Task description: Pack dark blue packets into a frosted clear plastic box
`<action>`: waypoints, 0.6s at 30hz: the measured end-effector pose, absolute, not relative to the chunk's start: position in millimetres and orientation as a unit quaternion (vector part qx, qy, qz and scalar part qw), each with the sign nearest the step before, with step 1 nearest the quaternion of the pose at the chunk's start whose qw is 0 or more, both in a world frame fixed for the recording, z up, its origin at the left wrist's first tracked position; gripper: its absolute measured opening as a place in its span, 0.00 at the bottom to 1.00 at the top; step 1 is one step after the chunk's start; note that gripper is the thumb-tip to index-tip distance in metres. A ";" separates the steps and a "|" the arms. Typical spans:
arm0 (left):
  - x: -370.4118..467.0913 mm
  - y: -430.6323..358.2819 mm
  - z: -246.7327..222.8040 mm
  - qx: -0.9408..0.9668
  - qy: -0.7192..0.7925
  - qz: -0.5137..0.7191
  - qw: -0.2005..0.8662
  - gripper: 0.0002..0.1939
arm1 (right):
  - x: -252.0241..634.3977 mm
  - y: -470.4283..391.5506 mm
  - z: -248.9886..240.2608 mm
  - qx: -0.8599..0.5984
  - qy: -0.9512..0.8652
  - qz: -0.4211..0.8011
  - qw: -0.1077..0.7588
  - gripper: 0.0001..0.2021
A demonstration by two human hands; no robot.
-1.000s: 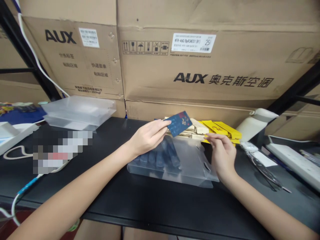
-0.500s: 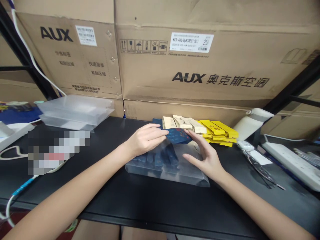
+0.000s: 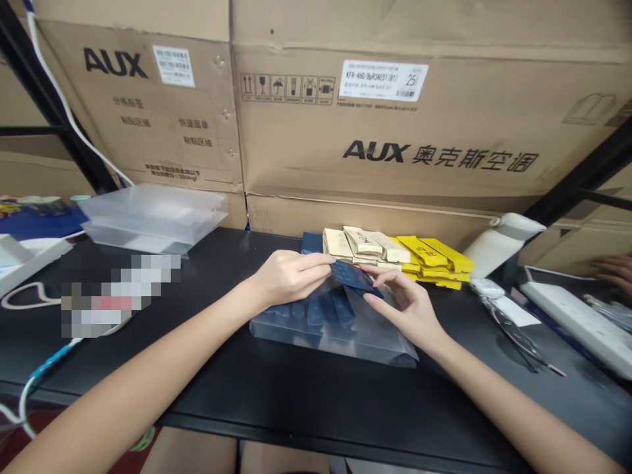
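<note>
A dark blue packet [image 3: 353, 276] is held between both hands above a clear plastic box [image 3: 340, 343] on the black table. My left hand [image 3: 291, 280] pinches its left end, fingers pressed together. At the right end, my right hand [image 3: 407, 299] grips it between thumb and fingertips. Several more dark blue packets [image 3: 316, 311] lie side by side at the left of the clear box. Behind my hands are cream packets [image 3: 365, 242] and a stack of yellow packets [image 3: 434, 257], with another blue packet [image 3: 312, 242] at their left.
Clear plastic trays [image 3: 153, 214] are stacked at the back left, near a blurred-out object [image 3: 118, 303] with a cable. On the right stand a white bottle [image 3: 508, 243], a cable [image 3: 518, 336] and a power strip [image 3: 577, 322]. Another person's hand [image 3: 615, 276] shows at the right edge. Cardboard boxes [image 3: 296, 145] line the back.
My right thumb has closed in from apart onto the blue packet, whose right end now tilts lower. Another person's hand has appeared at the right edge. The view has shifted slightly.
</note>
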State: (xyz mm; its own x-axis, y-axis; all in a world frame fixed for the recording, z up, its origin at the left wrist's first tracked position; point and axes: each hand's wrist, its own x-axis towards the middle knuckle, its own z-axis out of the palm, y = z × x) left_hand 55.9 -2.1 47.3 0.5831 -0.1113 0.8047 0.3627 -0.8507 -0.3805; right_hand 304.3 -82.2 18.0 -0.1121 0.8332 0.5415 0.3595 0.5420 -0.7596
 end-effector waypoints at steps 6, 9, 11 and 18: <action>56.3 -1.8 47.3 -0.877 -0.108 -0.422 0.202 0.11 | 303.2 -82.2 16.5 -0.431 -0.715 0.171 0.523 0.12; 56.5 -3.2 47.9 -0.889 -0.130 -0.402 0.178 0.12 | 300.9 -84.2 17.2 -0.428 -0.703 0.168 0.542 0.08; 56.8 -4.3 48.3 -0.894 -0.149 -0.394 0.154 0.13 | 300.3 -86.1 19.1 -0.432 -0.690 0.158 0.558 0.05; 59.1 -5.3 49.9 -0.922 -0.245 -0.296 0.032 0.18 | 311.9 -80.9 18.6 -0.511 -0.561 0.114 0.641 0.10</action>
State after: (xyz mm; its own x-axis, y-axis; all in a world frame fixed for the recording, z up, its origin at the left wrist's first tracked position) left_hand 59.1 -5.3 49.9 0.7037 0.4337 0.5628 0.4720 -0.8774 0.0860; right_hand 311.9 -80.9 18.6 0.3438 0.7196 0.6032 0.4272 0.4522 -0.7830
